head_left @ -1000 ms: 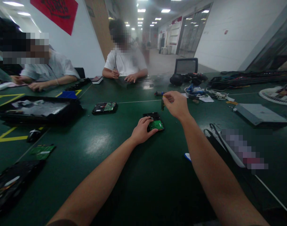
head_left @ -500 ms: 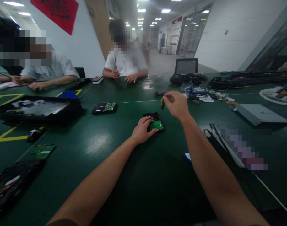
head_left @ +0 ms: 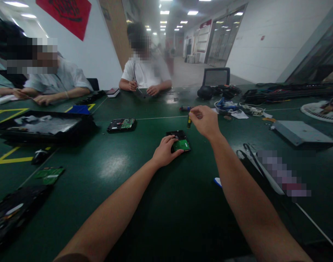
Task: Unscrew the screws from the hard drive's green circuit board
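Note:
In front of me a hard drive point(head_left: 182, 145) lies flat on the green table, its green circuit board facing up. My left hand point(head_left: 166, 150) grips it from the left side, thumb along the near edge and fingers across the top, covering part of it. Above and to the right of the drive, my right hand point(head_left: 204, 119) pinches what looks like a screwdriver point(head_left: 188, 121) with a yellow-and-dark handle, pointing down. Its tip is apart from the drive, as far as I can see. A small dark cylinder with a blue band point(head_left: 185, 108) lies just behind my right fingers.
Another hard drive point(head_left: 121, 125) lies left of centre, near a black tray point(head_left: 43, 127). At the left are a loose green circuit board point(head_left: 50, 175) and a black device point(head_left: 16, 214). Wires point(head_left: 228, 106) and a grey metal box point(head_left: 303, 131) lie at right. Two people sit opposite.
The screwdriver hangs a little more upright in my right fingers. My left hand and the drive stay put. Across the table, a person's thin tool now shows in one hand.

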`<state>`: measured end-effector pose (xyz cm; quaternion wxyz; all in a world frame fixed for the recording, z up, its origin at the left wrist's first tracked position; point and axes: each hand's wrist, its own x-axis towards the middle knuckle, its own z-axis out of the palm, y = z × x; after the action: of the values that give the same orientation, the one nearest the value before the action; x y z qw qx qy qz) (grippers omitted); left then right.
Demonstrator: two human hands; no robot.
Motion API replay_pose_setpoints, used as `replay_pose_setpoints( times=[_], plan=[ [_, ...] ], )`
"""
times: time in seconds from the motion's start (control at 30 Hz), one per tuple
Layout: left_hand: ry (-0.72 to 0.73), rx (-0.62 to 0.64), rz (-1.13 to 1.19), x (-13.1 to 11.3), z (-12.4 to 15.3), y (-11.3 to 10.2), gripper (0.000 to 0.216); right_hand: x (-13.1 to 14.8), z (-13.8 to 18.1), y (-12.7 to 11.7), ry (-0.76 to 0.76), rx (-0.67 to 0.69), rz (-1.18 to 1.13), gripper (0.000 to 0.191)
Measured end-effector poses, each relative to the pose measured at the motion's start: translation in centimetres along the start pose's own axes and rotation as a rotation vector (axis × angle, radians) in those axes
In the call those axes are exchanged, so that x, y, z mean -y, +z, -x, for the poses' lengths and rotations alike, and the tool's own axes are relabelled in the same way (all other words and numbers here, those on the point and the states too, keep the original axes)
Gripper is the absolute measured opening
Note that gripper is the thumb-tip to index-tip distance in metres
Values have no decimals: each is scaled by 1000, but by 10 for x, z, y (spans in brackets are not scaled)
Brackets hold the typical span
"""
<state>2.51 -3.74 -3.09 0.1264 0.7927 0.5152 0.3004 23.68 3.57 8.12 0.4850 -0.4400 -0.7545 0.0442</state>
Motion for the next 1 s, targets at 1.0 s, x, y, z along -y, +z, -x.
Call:
replay_pose_setpoints(
  times=[1.0],
  plan=[
    [-1,0,2,1,0,0,58,2,1,1,19,6,-28,9]
  ],
)
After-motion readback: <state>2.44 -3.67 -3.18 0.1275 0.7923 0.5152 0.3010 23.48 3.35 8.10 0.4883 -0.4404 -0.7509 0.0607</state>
